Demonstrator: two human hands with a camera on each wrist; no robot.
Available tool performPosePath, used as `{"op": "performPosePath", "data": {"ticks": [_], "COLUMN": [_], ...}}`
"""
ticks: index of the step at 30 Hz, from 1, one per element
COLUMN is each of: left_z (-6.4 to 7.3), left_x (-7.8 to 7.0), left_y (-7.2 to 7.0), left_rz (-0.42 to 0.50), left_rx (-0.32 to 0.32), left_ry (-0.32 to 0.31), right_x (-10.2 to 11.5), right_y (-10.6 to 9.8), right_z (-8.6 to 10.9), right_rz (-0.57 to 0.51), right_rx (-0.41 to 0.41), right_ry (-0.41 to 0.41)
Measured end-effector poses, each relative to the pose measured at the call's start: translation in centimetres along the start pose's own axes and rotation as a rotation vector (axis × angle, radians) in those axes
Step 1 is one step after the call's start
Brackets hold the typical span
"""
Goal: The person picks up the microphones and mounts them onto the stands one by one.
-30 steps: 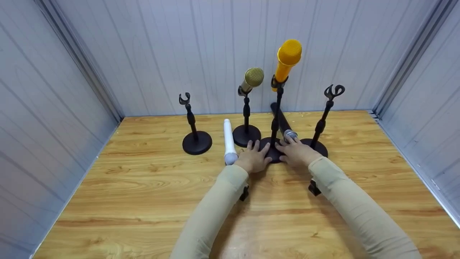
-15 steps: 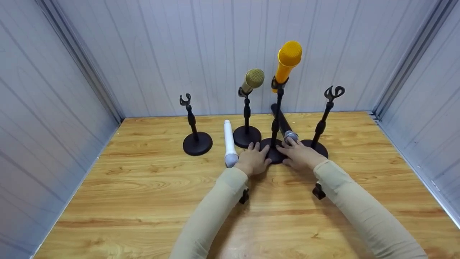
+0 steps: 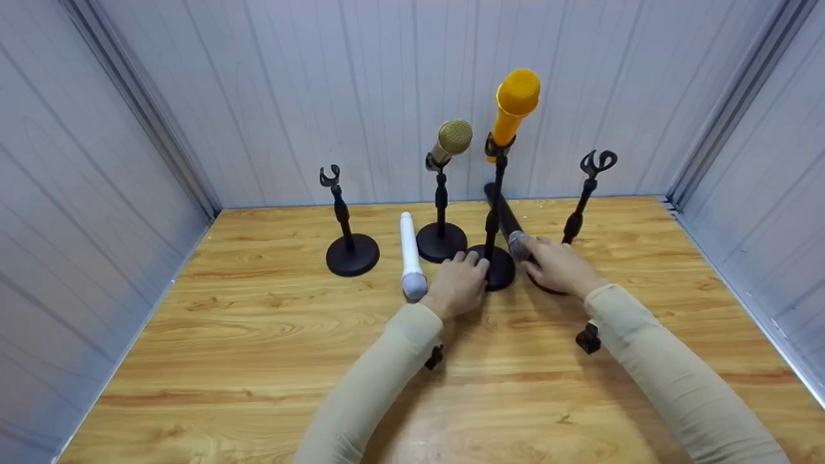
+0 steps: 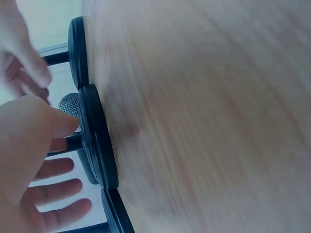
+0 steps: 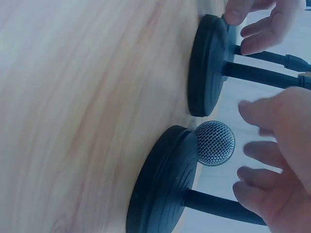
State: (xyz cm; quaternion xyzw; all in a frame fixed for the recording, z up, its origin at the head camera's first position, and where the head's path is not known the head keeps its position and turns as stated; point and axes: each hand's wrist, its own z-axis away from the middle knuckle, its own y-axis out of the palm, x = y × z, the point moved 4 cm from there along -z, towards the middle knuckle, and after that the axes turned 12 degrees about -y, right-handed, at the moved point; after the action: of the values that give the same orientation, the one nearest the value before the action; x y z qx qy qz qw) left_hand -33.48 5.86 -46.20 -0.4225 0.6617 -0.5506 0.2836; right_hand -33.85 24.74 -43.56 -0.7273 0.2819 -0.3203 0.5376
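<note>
My left hand (image 3: 457, 283) is at the near left side of the round black base (image 3: 500, 274) of the stand bearing a yellow microphone (image 3: 517, 95). The left wrist view has its thumb (image 4: 65, 124) right at the base's edge, fingers loosely bent. Over toward the right, my right hand (image 3: 562, 265) hovers with relaxed fingers, overlapping the silver mesh head of a lying black microphone (image 3: 504, 212). That mesh head (image 5: 215, 142) sits apart from the right fingers in the right wrist view, between two stand bases. A stand with a bare clip (image 3: 598, 164) rises behind the right hand.
A gold microphone (image 3: 454, 137) stands in its clip left of the yellow one. On the wooden table (image 3: 258, 361) lies a white microphone (image 3: 410, 254), close to my left hand. Farther left is a stand (image 3: 352, 256) with a bare clip. Ribbed panels (image 3: 290, 96) enclose the table.
My right hand has drawn off the middle stand's base and moved right, its fingers coming together. My left hand stays by the base, its spread fingers now closer together and more bent.
</note>
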Motion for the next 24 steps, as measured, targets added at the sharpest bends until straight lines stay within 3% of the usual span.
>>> {"op": "performPosePath", "data": {"ticks": [6, 11, 15, 19, 24], "left_z": [-0.2, -0.3, -0.7, -1.3, -1.8], "left_x": [-0.8, -1.4, -2.2, -3.4, -4.9], "left_y": [0.1, 0.3, -0.1, -0.8, -1.4], "left_rz": [0.001, -0.047, -0.122, -0.215, -0.279], "left_rx": [-0.059, -0.095, -0.123, -0.122, -0.031], "left_ry": [0.043, 0.08, 0.13, 0.174, 0.204], "right_x": [-0.9, -1.0, -1.0, -1.8, -3.5], "right_y": [-0.6, -0.2, 0.0, -0.5, -1.5], "right_z": [-0.8, -0.6, 0.8, 3.0, 5.4], "right_rz": [-0.076, -0.113, -0.129, -0.158, -0.186], "right_rx": [-0.098, -0.119, -0.067, 0.02, 0.08], "right_ry": [0.134, 0.136, 0.095, 0.126, 0.209]}}
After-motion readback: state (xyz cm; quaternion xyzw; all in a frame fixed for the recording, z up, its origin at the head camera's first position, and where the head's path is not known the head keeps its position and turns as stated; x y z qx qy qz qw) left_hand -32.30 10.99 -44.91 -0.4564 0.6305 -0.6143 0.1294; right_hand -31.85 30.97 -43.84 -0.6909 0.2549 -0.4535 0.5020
